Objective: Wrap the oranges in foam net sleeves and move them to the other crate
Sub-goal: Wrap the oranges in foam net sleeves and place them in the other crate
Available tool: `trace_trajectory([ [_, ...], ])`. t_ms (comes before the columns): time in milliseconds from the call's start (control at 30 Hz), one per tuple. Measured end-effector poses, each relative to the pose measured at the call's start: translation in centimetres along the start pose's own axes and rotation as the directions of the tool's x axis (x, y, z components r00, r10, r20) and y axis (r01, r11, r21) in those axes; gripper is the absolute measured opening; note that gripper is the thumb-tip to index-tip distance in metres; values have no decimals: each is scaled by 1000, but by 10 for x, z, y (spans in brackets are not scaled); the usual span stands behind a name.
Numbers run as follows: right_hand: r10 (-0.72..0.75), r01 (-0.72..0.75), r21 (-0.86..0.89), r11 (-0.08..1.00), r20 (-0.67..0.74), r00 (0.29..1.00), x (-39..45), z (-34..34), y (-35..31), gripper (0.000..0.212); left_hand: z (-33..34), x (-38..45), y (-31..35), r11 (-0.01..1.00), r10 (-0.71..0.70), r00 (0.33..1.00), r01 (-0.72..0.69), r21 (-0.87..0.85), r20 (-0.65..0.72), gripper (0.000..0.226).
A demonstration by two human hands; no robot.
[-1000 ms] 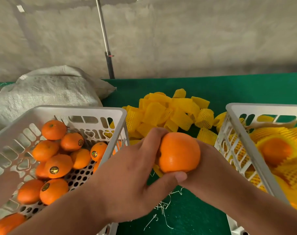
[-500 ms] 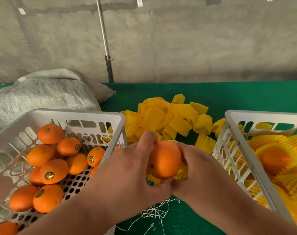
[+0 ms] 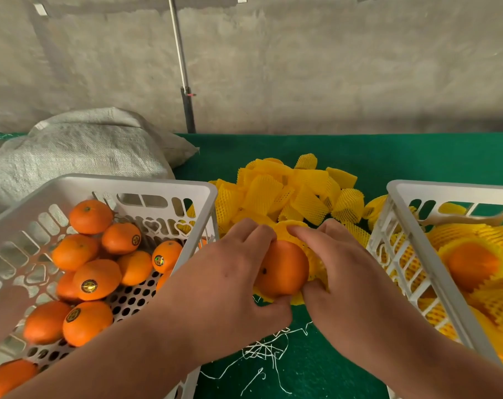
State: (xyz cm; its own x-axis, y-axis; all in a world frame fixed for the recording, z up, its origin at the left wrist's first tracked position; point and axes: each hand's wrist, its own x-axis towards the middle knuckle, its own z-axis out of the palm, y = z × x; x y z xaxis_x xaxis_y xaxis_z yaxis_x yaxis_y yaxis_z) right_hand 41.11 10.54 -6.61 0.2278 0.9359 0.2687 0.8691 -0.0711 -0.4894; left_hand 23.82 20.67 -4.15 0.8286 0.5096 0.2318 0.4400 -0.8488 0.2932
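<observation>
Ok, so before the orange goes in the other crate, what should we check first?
1. Both hands hold the orange: ok. The left hand and right hand grip it between the crates.
2. Foam net sleeve started on the orange: ok, it shows at the top and right side.
3. Sleeve covers the whole orange: not ok, the near face is bare.
4. Sleeve untorn: cannot tell, the fingers hide much of it.
5. Room in the right crate: ok, there is open space above the wrapped oranges inside.
6. More sleeves ready: ok, a pile of sleeves lies on the green table.
</observation>
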Motion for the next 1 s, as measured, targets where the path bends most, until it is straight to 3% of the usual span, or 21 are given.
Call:
trace_trajectory([
  [267,-59,59,24,998,7,998,-1,-4,-14,68,8,3,-2,990,-131,990,133,39,-48,50],
  [467,-36,38,62,997,-35,999,-3,-8,-19,65,12,3,-3,989,-146,989,147,4,-33,47],
  [600,86,-77,72,994,-135,987,-1,-9,-14,58,12,1,-2,997,-75,996,75,8,36,55],
  [700,190,-185,61,981,-98,977,-1,-7,-4,59,13,1,-2,999,-23,997,20,33,73,59],
  [733,205,-202,45,978,-79,976,-1,-7,-2,49,14,1,-3,999,-7,996,2,51,90,60],
  [800,211,-213,-35,976,-53,976,-1,-5,2,9,16,0,-3,995,20,993,-31,93,120,61],
  [900,187,-193,-52,980,-99,977,1,-4,10,29,17,0,-2,992,42,991,-57,117,127,61],
  [1000,147,-158,-37,987,-206,967,3,-6,8,30,18,0,-2,986,58,986,-81,143,155,65],
])
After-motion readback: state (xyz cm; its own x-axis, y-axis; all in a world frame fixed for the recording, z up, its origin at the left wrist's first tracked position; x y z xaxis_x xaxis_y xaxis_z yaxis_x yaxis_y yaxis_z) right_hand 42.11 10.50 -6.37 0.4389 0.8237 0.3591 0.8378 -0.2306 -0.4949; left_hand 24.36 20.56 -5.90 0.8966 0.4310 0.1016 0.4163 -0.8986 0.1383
